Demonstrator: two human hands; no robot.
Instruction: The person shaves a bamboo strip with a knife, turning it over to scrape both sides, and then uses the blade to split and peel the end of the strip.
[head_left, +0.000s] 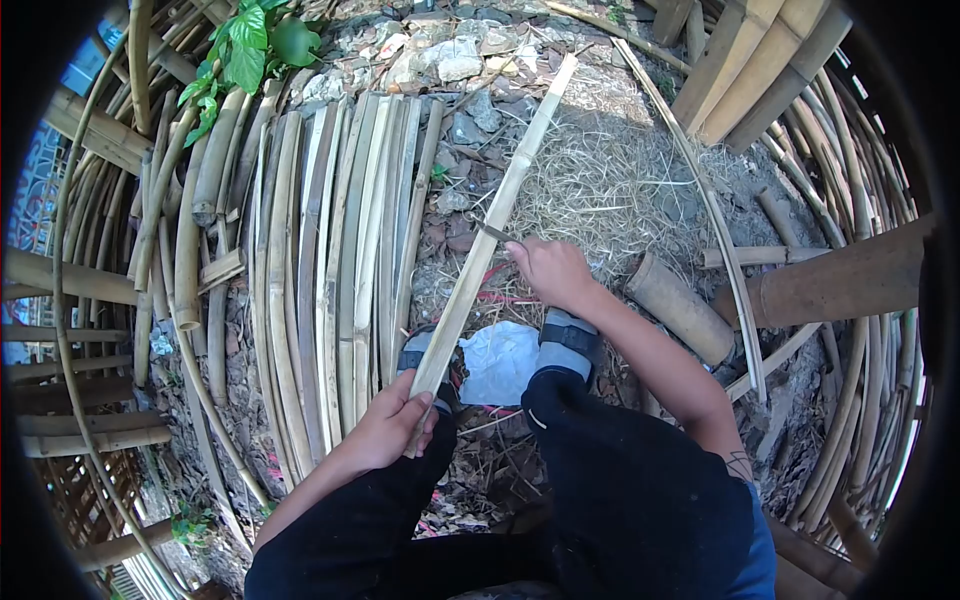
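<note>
A long split bamboo strip [467,290] slants up and away from my lap. My left hand [393,424] is wrapped round its near end, above my left knee. In my right hand [552,272] is a small knife [497,234], its handle mostly hidden by the closed fingers. The dark blade lies across the strip, about midway along it. Left of the strip, several split bamboo strips [340,250] lie side by side on the ground. Between my shoes sits a crumpled whitish plastic piece [500,362].
Dry shavings [610,185] cover the ground ahead. At right are a short bamboo section [682,308], a thin leaning strip [712,205] and a thick bamboo pole [840,275]. Bamboo poles [190,240] stand along the left, with a leafy plant [245,50] at the upper left.
</note>
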